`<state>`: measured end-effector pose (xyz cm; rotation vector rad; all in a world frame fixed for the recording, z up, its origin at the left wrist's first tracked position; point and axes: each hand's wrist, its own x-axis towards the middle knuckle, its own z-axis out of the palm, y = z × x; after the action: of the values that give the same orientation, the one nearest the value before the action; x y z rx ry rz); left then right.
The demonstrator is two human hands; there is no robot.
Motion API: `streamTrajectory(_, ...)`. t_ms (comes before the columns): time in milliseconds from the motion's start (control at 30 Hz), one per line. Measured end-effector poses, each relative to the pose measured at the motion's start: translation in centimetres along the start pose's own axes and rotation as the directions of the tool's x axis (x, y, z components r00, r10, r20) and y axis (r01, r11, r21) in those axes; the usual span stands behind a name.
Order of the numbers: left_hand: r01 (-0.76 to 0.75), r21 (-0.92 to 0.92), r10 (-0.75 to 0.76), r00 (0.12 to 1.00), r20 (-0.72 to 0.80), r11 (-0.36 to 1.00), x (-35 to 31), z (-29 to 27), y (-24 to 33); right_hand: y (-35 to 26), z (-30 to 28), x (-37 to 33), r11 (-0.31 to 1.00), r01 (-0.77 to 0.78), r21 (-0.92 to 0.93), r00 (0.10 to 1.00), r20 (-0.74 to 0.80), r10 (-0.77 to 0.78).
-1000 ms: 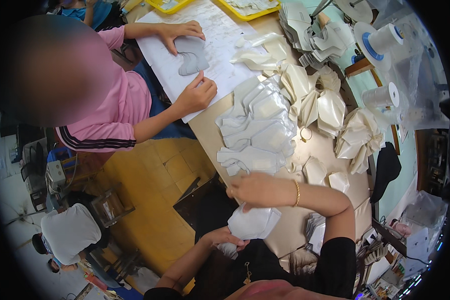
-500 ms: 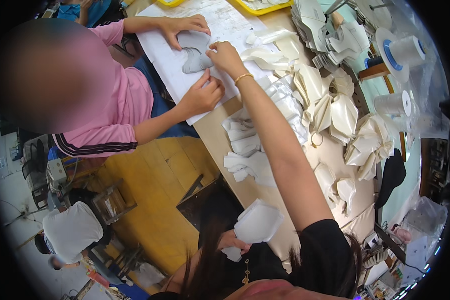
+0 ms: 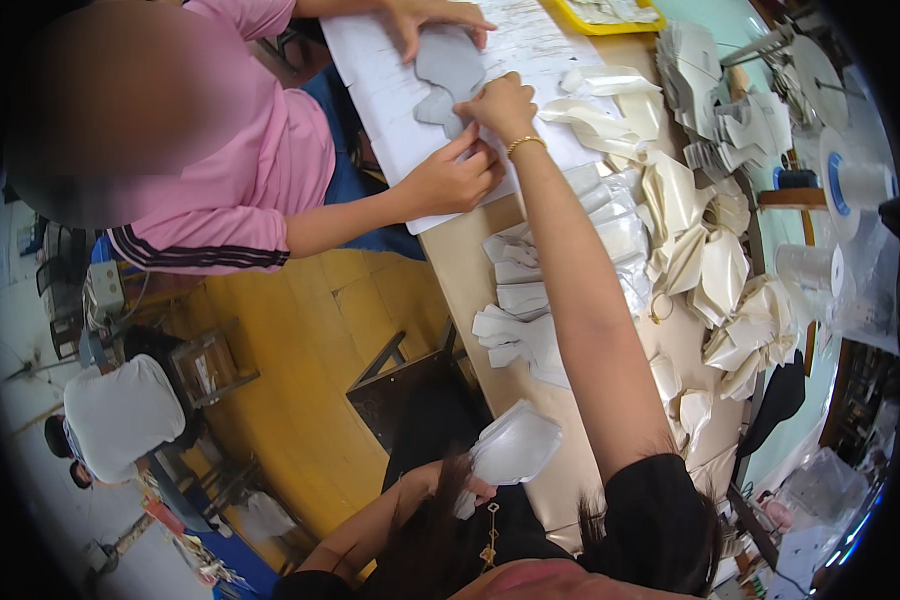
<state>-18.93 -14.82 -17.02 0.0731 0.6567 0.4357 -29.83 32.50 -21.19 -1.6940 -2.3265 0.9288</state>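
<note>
My right hand (image 3: 502,108), with a gold bracelet at the wrist, reaches across the table and pinches the edge of a flat grey cut-out piece (image 3: 450,58) with a wide lobe and a narrow waist. The piece lies on white paper (image 3: 380,120) in front of a co-worker in a pink shirt. One co-worker's hand (image 3: 432,22) rests over its far side; the other co-worker's hand (image 3: 455,178) is closed right beside my fingertips. Low near my body, my left hand (image 3: 478,488) grips a small stack of white cut-out pieces (image 3: 518,445).
Piles of folded cream pieces (image 3: 715,270) and white pieces (image 3: 525,335) cover the table (image 3: 460,250) beside my right forearm. A yellow tray (image 3: 610,25) stands at the far end. Thread spools (image 3: 810,268) line the right. A dark stool (image 3: 410,385) sits below the table's left edge.
The view has shifted, so the scene sits farther right. The grey piece now shows a broad flat face where layered edges were visible. My left hand still holds the white stack.
</note>
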Motion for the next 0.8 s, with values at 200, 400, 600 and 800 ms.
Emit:
streamTrajectory(200,-0.022,-0.031,0.022,1.000,0.017,0.999,0.4,0.5,0.7,0.4,0.7,0.2,0.998,0.040,-0.046,0.998,-0.046,-0.042)
streamTrajectory(400,0.031,-0.001,-0.031,0.999,0.015,1.000,-0.3,0.9,1.7,0.7,1.3,0.1,0.999,0.049,-0.015,0.991,-0.122,-0.050)
streamTrajectory(600,0.046,0.087,-0.041,0.997,-0.058,0.995,-0.6,1.3,1.7,0.5,1.0,-0.3,0.972,0.016,0.233,0.974,-0.224,0.038)
streamTrajectory(800,-0.073,0.043,0.075,0.995,-0.059,0.996,-0.2,2.1,2.5,5.4,-7.4,-9.8,0.730,0.476,0.491,0.841,-0.497,-0.214)
